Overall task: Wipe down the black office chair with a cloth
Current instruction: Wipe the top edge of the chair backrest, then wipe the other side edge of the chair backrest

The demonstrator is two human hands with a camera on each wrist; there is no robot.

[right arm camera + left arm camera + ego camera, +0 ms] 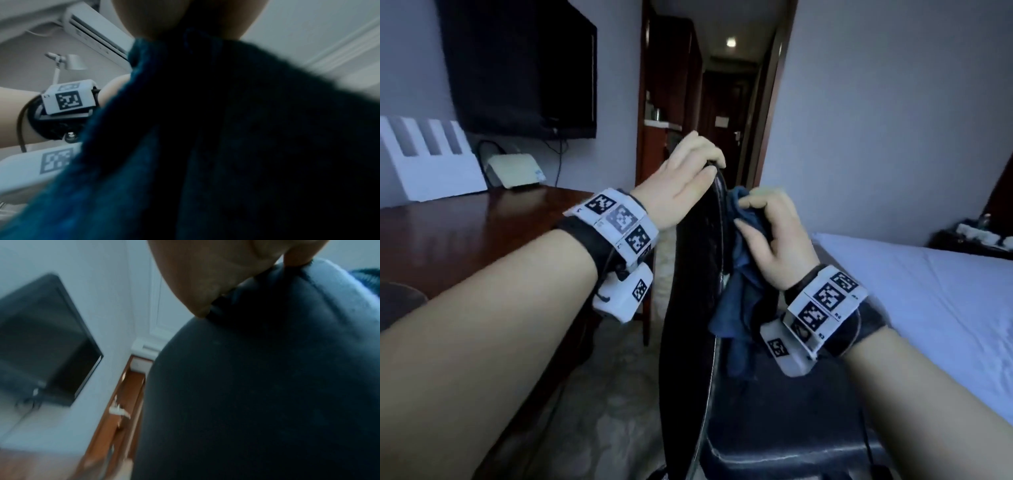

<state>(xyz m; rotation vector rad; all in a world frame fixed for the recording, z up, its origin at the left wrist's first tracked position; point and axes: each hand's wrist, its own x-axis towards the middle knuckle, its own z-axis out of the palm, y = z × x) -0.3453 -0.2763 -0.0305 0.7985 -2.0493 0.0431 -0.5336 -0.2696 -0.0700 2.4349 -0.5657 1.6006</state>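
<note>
The black office chair stands in front of me, its backrest (690, 308) seen edge-on and its seat (784, 421) to the right. My left hand (688, 174) grips the top edge of the backrest, fingers curled over it. My right hand (770, 233) holds a dark blue cloth (739, 298) against the front face of the backrest just below the top; the cloth hangs down toward the seat. In the left wrist view the backrest (257, 386) fills the frame under my left hand (216, 275). The cloth (205, 154) blocks most of the right wrist view.
A dark wooden desk (458, 240) stands to the left with a white rack (428, 161) and a router (513, 169) on it; a television (524, 68) hangs above. A bed (928, 308) lies to the right. A doorway (715, 102) opens ahead.
</note>
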